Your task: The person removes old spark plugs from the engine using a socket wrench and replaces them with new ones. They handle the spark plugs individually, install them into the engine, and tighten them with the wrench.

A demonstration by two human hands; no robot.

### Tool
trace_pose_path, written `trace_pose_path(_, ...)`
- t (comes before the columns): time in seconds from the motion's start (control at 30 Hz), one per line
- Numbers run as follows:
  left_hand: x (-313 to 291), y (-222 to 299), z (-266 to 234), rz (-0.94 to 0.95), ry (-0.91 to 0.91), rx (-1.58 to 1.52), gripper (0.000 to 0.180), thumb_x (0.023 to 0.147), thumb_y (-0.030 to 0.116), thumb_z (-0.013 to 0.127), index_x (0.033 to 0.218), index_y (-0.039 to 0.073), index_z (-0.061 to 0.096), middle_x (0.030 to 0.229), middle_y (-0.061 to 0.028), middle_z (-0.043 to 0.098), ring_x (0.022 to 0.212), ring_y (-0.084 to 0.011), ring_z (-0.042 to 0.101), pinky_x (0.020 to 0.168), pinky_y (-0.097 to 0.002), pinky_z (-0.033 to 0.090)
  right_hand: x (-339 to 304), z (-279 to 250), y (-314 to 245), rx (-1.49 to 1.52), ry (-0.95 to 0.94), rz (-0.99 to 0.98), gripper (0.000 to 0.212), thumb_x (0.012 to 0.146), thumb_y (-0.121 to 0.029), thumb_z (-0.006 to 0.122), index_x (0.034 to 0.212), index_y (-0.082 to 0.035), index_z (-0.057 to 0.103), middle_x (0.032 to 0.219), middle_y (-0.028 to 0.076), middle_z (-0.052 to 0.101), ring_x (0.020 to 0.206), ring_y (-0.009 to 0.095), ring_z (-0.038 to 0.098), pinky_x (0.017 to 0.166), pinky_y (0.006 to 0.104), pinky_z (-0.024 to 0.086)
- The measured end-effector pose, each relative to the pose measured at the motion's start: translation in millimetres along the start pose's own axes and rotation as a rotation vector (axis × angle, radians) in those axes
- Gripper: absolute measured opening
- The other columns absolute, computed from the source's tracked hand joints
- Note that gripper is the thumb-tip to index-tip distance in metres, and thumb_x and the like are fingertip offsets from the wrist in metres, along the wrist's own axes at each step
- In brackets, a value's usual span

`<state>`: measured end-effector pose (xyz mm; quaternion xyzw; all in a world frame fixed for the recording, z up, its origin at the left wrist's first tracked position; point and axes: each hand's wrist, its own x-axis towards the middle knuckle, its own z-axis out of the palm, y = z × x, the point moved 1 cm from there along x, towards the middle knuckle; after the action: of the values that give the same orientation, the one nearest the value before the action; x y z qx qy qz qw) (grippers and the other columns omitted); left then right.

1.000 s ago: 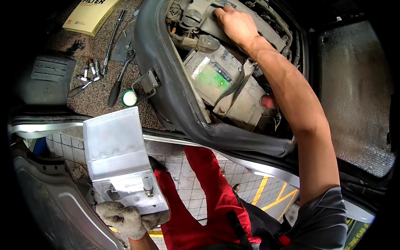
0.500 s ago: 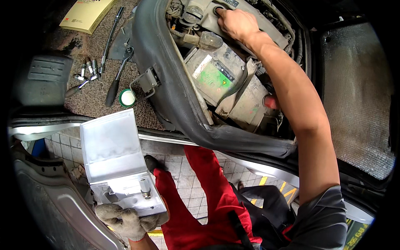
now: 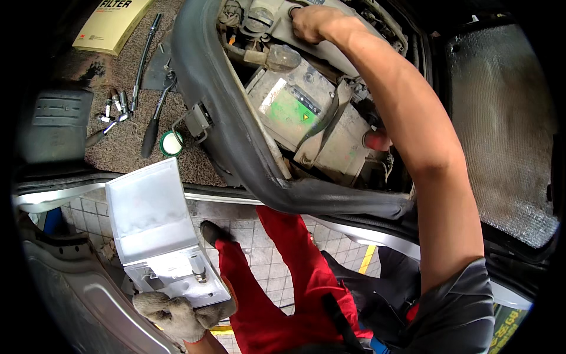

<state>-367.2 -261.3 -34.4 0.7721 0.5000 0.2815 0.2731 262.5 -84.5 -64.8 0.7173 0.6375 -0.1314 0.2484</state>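
My left hand (image 3: 171,314), in a grey knitted glove, holds an open white plastic case (image 3: 150,206) from below at lower left. Inside the case's tray lies a metal cylinder with a hex-shaped section (image 3: 200,272) and a small dark piece (image 3: 210,294). My right hand (image 3: 315,25) is bare and reaches into the engine bay at the top. Its fingers are curled at a round hole in the grey engine cover (image 3: 365,35); whatever the fingertips grip is hidden. Below the forearm sits a dusty battery (image 3: 292,109) with a green label and a strap across it.
On the carpet at left lie a ratchet (image 3: 158,115), a long extension bar (image 3: 144,62), several sockets (image 3: 121,101) and a round green-rimmed lid (image 3: 171,143). A yellow box (image 3: 112,26) lies beyond them. A black padded rim (image 3: 215,112) borders the engine bay. An open door (image 3: 82,283) stands at lower left.
The whole scene has slid slightly left and up in the picture. My right hand stays at the hole, its fingers more bent and the wrist turned. The left hand still holds the case.
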Motion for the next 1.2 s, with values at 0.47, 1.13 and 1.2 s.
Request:
trace_pose_path(0.47,22,-8,-6,0.014,0.088,0.124,0.066,0.1,0.061,0.048,0.148,0.017,0.046,0.136,-0.0143,0.044,0.126,-0.0299,0.049,0.097,-0.0448,0.05,-41,0,-48,0.146,-0.091,-0.013,0.02,0.089,-0.01,0.057,0.108,-0.003,0.062,0.095,0.013,0.07,0.083,0.03,0.067,0.065,0.0407,0.052)
trace_pose_path(1.13,26,12,10,-0.148,0.1,-0.049,0.061,0.099,0.053,0.052,0.126,-0.002,0.05,0.119,-0.0165,0.047,0.116,-0.0311,0.047,0.104,-0.0473,0.037,-19,1,-51,0.166,-0.171,-0.016,0.013,0.088,-0.009,0.055,0.097,-0.003,0.062,0.087,0.012,0.066,0.073,0.025,0.063,0.055,0.0389,0.048)
trace_pose_path(1.2,20,-3,4,-0.037,0.099,0.005,0.064,0.096,0.054,0.056,0.123,-0.004,0.049,0.114,-0.0145,0.046,0.111,-0.028,0.046,0.101,-0.0455,0.037,-15,-4,-49,0.158,-0.195,-0.015,0.012,0.088,-0.009,0.055,0.096,-0.003,0.062,0.086,0.011,0.066,0.073,0.025,0.063,0.054,0.0387,0.047)
